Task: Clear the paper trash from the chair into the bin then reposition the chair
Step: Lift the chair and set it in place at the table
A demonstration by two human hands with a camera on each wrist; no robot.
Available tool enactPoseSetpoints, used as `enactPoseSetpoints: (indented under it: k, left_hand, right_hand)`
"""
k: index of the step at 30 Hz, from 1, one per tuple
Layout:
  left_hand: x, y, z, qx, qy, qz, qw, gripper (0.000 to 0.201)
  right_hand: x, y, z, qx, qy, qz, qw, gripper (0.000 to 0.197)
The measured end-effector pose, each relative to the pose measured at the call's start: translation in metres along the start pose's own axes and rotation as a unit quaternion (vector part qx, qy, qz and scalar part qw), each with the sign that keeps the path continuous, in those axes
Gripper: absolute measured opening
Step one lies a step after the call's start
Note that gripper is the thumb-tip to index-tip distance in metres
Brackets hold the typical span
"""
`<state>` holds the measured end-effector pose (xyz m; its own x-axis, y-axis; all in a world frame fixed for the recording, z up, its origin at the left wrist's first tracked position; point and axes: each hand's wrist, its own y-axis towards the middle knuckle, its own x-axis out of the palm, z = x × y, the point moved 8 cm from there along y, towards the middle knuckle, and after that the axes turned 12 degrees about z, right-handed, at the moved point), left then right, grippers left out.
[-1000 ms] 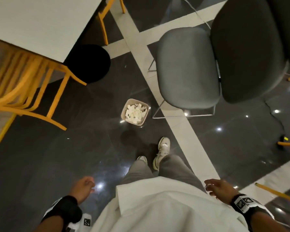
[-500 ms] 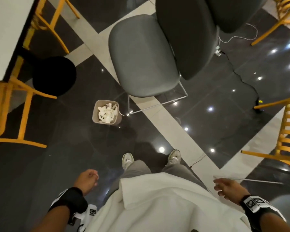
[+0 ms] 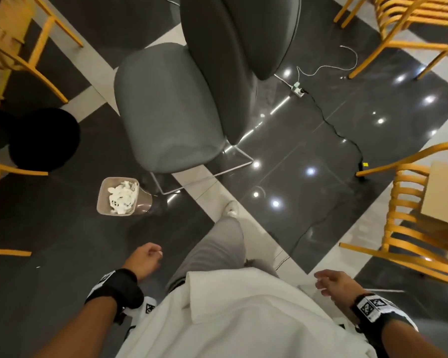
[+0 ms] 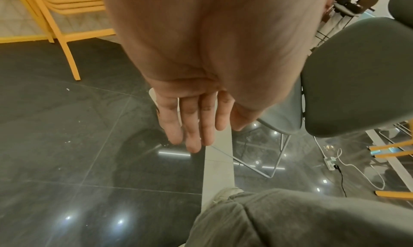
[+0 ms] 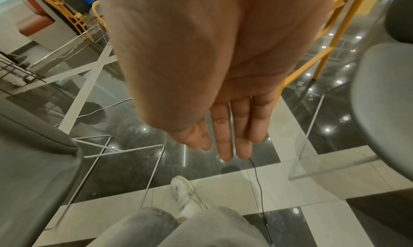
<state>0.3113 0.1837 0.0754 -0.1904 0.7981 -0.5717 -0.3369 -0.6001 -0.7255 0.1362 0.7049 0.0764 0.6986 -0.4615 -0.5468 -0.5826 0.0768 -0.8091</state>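
A grey padded chair [image 3: 166, 107] on a thin white wire frame stands ahead of me, its seat bare. Left of its front leg, a small beige bin [image 3: 102, 200] on the dark floor holds crumpled white paper [image 3: 122, 196]. My left hand [image 3: 146, 258] hangs at my left side with fingers [image 4: 192, 127] relaxed and holds nothing. My right hand [image 3: 331, 282] hangs at my right side, fingers [image 5: 225, 136] straight, also holding nothing. Both hands are well short of the chair [image 4: 357, 74].
Yellow wooden chairs [image 3: 409, 218] stand at the right, top right and left. A black round stool [image 3: 44, 138] sits left of the bin. A power strip [image 3: 298, 89] with cables lies on the floor right of the grey chair. A second dark chair [image 3: 264, 32] overlaps the grey one.
My view has swung right and I have stepped forward with my right leg. The chair and bin now lie further left in view. Both hands still hang at my sides.
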Motion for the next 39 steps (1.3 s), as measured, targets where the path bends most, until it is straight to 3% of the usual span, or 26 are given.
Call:
enactPoseSetpoints:
  k: [7,11,17,22,24,27,31,34,36,39]
  left_hand:
    - [0.044,0.046,0.09,-0.034,-0.069,0.021,0.997,0.013]
    - [0.056,0.072,0.164,-0.02,-0.102,0.032,0.994,0.018]
    - [0.029,0.09,0.291,0.069,-0.171,0.112,0.976,0.027]
    - [0.003,0.063,0.424,0.19,-0.189,0.161,0.95,0.014]
    - [-0.014,0.048,0.479,0.23,-0.157,0.192,0.941,0.016]
    - [-0.045,0.012,0.553,0.245,-0.171,0.24,0.924,0.019]
    - [-0.051,-0.037,0.608,0.19,-0.18,0.278,0.924,0.03]
    - [-0.034,-0.057,0.652,0.131,-0.141,0.294,0.936,0.054]
    - [-0.025,-0.054,0.679,0.091,-0.116,0.317,0.937,0.062]
    - [-0.018,-0.042,0.709,0.008,-0.07,0.37,0.926,0.074]
  right_hand:
    - [-0.096,0.082,-0.043,-0.024,-0.103,-0.019,0.994,0.023]
    - [-0.172,0.117,-0.122,-0.086,-0.159,-0.012,0.983,0.019]
    - [-0.251,0.162,-0.259,-0.176,-0.169,-0.002,0.97,0.017]
    - [-0.274,0.227,-0.335,-0.239,-0.238,-0.04,0.941,0.015]
    - [-0.277,0.25,-0.368,-0.268,-0.285,-0.058,0.918,0.024]
    - [-0.279,0.274,-0.416,-0.346,-0.389,-0.086,0.849,0.017]
    - [-0.295,0.288,-0.486,-0.435,-0.471,-0.101,0.761,0.018]
    - [-0.314,0.274,-0.546,-0.517,-0.5,-0.099,0.687,0.022]
    - [-0.336,0.259,-0.593,-0.564,-0.476,-0.08,0.67,0.021]
    - [-0.378,0.232,-0.675,-0.619,-0.406,-0.015,0.672,0.026]
